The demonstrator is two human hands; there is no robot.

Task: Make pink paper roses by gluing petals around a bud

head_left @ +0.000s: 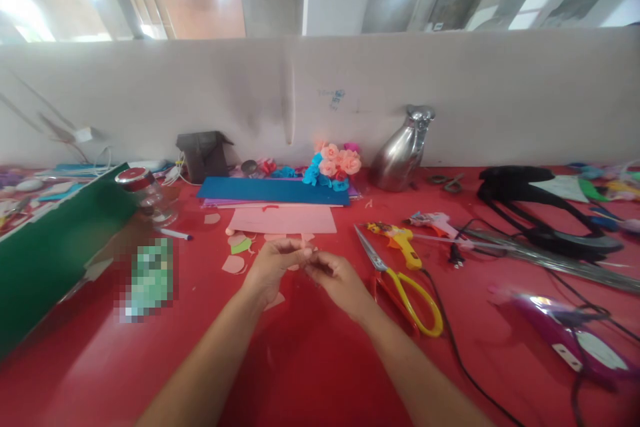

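Observation:
Over the middle of the red table, my left hand (270,272) and my right hand (342,283) meet fingertip to fingertip. Both are closed in a pinch. Whatever lies between the fingers is too small and hidden to name. Around my left hand lie cut pale pink pieces (233,263) shaped like petals, with a light green piece (241,245) among them. Just beyond my hands is a pink sheet (290,220). To the right of my right hand rest big scissors (419,303) with yellow handles, blades partly closed.
Right: a yellow glue gun (400,240), a pink glue gun (436,221), cords, a magenta appliance (575,333) and a black frame-like object (543,213). Back: blue sheets (270,191), paper flowers (337,163) and a steel jug (403,150). Left: a jar (150,199), a pen (175,234) and a green board (60,267).

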